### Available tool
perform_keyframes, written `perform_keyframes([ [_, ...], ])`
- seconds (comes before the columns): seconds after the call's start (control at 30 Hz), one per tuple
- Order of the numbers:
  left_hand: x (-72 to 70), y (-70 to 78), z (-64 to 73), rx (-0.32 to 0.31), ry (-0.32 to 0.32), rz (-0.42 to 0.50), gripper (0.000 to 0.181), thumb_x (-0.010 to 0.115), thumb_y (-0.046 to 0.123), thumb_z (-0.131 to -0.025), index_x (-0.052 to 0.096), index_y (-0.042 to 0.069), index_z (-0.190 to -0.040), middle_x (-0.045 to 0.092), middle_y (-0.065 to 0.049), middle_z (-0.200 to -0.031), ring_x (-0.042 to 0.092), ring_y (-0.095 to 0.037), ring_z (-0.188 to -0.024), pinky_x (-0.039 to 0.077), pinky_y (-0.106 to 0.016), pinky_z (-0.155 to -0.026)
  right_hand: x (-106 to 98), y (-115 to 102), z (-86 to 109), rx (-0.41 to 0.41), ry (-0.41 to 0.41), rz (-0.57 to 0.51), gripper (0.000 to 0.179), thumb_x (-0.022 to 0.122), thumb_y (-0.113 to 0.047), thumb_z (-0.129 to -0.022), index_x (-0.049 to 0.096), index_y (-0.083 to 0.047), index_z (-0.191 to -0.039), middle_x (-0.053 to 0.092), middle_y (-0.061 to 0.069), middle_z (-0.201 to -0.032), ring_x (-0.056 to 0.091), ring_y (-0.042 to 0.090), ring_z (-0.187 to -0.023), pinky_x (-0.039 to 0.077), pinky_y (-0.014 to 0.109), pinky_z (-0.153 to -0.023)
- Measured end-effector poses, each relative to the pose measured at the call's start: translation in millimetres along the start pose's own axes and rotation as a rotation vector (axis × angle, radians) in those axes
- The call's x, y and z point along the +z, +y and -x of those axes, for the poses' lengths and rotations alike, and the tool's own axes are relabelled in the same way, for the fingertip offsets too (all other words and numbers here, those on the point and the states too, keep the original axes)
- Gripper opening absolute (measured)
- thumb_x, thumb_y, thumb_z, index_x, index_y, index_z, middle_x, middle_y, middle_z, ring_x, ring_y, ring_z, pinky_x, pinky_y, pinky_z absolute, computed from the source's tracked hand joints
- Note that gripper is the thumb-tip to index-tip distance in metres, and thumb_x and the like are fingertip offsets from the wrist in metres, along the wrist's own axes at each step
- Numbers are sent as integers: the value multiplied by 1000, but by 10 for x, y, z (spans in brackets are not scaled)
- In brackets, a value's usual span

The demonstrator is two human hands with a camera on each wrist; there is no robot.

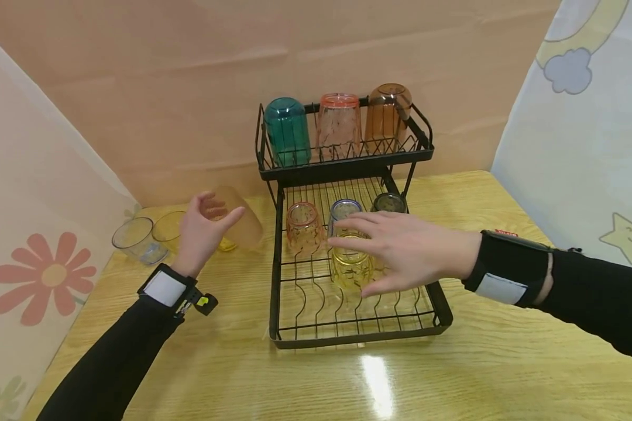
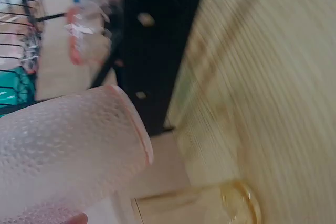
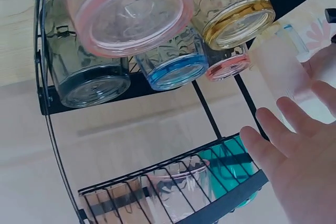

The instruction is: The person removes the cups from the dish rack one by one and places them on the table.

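Observation:
My left hand (image 1: 200, 237) holds a pale pink tumbler (image 1: 242, 225), tilted and off the table, to the left of the black dish rack (image 1: 360, 338). The left wrist view shows its dimpled wall and orange-pink rim. Over the lower tier hovers my right hand (image 1: 405, 248), fingers spread and holding nothing. Below it are an upside-down yellow glass (image 1: 351, 269) and a pink glass (image 3: 134, 17), which the hand mostly hides in the head view. Behind them stand red-rimmed (image 1: 303, 225), blue-rimmed (image 1: 344, 207) and dark grey (image 1: 390, 203) glasses.
Teal (image 1: 287, 131), pink (image 1: 339, 126) and brown (image 1: 388, 117) glasses stand on the upper tier. Left of the rack, a clear glass (image 1: 139, 240) and a yellow glass (image 1: 167, 228) are on the wooden table (image 1: 232, 362), with another yellow glass (image 1: 226, 244) behind the held tumbler.

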State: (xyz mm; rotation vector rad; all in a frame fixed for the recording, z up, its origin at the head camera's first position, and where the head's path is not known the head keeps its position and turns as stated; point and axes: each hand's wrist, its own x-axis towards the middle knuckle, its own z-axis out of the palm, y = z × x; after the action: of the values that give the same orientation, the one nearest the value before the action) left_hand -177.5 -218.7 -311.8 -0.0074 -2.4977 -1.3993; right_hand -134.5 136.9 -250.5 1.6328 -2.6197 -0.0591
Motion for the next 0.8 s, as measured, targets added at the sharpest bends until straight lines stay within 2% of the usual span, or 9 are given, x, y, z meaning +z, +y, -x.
perform_keyframes([
  [0.2,121,-85,-146,88,-39,-180,92,67,60,-67,31,6,-134,47,-13,-122,47,-27,-107,42,-41,-82,-3,49,59,17,22,-4,83,38,-72,-80,19,-25,-146,22,8,-147,20,29,-132,19,48,-102],
  [0.37,221,-136,-260,129,-89,-267,90,68,60,-67,36,5,-130,48,-14,-116,46,-28,-105,40,-42,-82,-8,74,92,21,45,-6,83,37,-73,-80,22,-23,-145,20,7,-148,23,29,-132,21,49,-101],
  [0.53,314,-191,-333,153,-139,-349,86,69,57,-68,38,4,-129,48,-16,-117,46,-31,-107,40,-42,-83,-13,106,157,30,67,-16,82,38,-71,-81,22,-23,-145,24,8,-146,26,28,-130,25,49,-100],
  [0.8,406,-293,-404,218,-174,-484,90,63,61,-71,37,-2,-130,48,-21,-115,48,-33,-102,42,-44,-80,-22,147,312,78,67,-16,80,39,-70,-82,22,-23,-145,26,8,-145,25,28,-130,25,48,-100],
])
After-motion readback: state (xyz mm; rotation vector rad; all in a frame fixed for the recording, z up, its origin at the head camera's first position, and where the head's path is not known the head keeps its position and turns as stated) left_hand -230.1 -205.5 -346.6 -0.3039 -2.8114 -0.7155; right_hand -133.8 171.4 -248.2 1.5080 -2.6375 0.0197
